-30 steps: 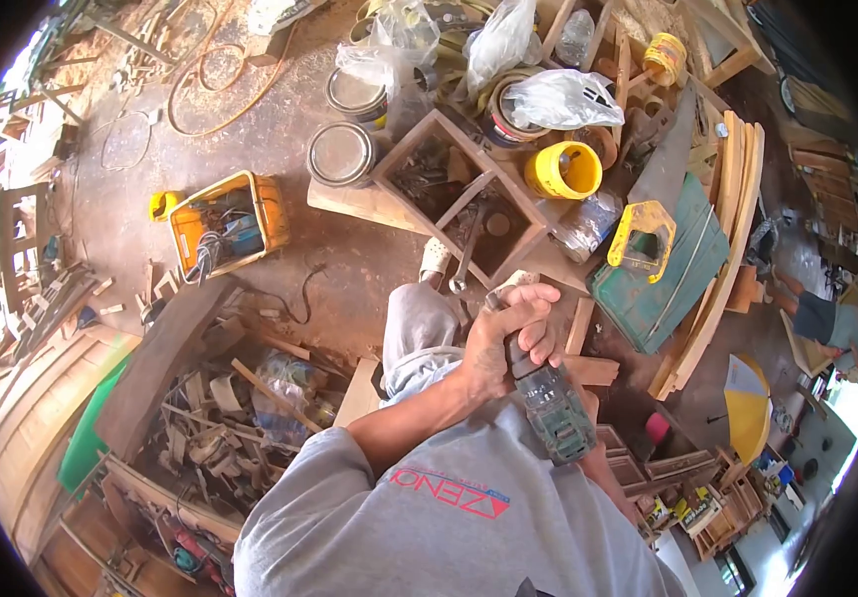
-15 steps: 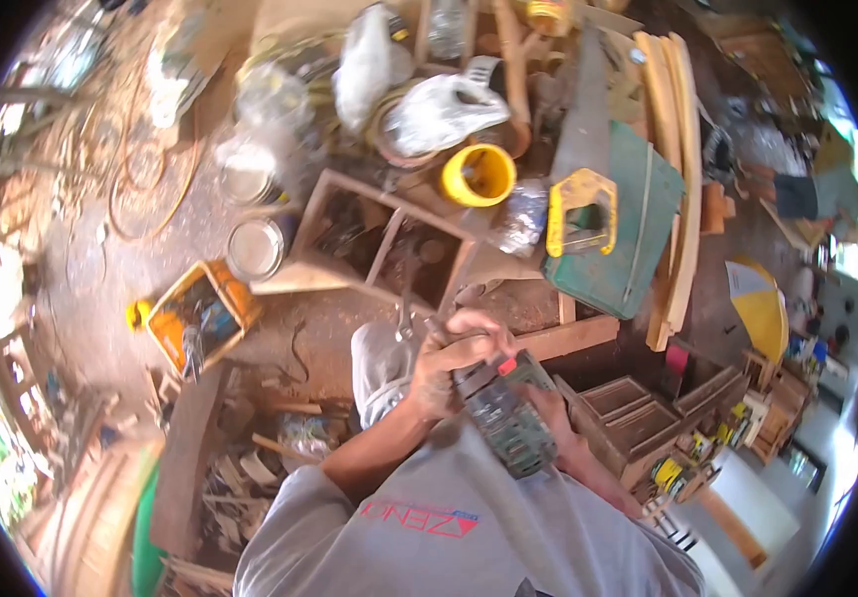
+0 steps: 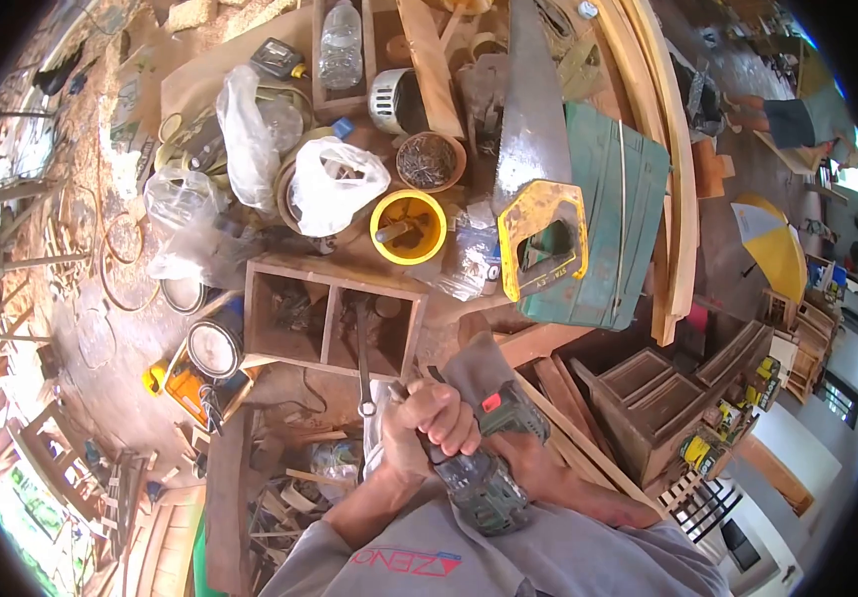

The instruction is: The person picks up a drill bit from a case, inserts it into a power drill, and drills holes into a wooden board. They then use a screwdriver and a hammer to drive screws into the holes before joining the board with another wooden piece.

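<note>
In front of the grey shirt is a dark green and black cordless drill (image 3: 480, 488), with a red patch on its green base part. My left hand (image 3: 436, 426) is closed around the drill's front end, its fingers curled over it. My right hand (image 3: 516, 453) is against the drill between its body and base, apparently on the handle, with most of its fingers hidden. A long metal spanner (image 3: 363, 358) leans out of a two-compartment wooden box (image 3: 417, 328), its ring end close to my left hand.
On the work surface lie a yellow-handled handsaw (image 3: 538, 109), a green case (image 3: 620, 219), a yellow tub (image 3: 439, 231), a bowl of nails (image 3: 427, 161) and plastic bags (image 3: 334, 189). Long timber strips (image 3: 682, 199) line the right. Wooden drawers (image 3: 638, 408) stand right. Another person (image 3: 792, 124) is far right.
My left hand's fingers have closed into a fist around the drill's front end. The drill has turned and sits lower in view. The camera view has shifted.
</note>
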The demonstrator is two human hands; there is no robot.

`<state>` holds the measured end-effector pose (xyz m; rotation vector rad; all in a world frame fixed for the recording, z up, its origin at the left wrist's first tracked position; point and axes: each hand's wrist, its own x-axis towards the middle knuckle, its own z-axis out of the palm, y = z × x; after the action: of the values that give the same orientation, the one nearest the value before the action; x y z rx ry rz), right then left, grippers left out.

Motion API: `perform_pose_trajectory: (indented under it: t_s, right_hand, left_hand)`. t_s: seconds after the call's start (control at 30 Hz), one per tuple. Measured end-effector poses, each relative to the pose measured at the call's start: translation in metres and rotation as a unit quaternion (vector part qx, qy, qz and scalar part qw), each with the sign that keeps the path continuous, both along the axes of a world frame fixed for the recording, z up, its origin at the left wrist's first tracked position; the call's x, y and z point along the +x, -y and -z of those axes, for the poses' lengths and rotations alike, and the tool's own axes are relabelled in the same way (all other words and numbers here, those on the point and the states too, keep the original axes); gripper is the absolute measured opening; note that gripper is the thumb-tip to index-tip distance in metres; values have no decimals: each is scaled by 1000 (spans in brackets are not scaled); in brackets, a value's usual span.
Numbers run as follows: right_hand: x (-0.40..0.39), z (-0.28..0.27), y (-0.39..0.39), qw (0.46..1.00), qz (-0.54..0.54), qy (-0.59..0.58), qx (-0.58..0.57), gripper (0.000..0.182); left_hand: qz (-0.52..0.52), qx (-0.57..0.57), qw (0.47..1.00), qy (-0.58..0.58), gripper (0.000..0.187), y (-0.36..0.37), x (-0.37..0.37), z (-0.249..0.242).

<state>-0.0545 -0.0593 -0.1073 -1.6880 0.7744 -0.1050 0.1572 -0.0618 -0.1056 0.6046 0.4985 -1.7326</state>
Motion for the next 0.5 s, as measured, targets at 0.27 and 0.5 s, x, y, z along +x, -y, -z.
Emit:
perform_pose_trajectory:
  t_s: [0.27, 0.5]
  right_hand:
    - [-7, 5, 12, 1000, -1, -15, -20, 38]
    - [-4, 5, 30, 998, -50, -47, 11, 48]
  left_hand:
    - [35, 66, 997, 28, 51, 15, -7, 5]
    - [16, 163, 985, 51, 58, 19, -3, 20]
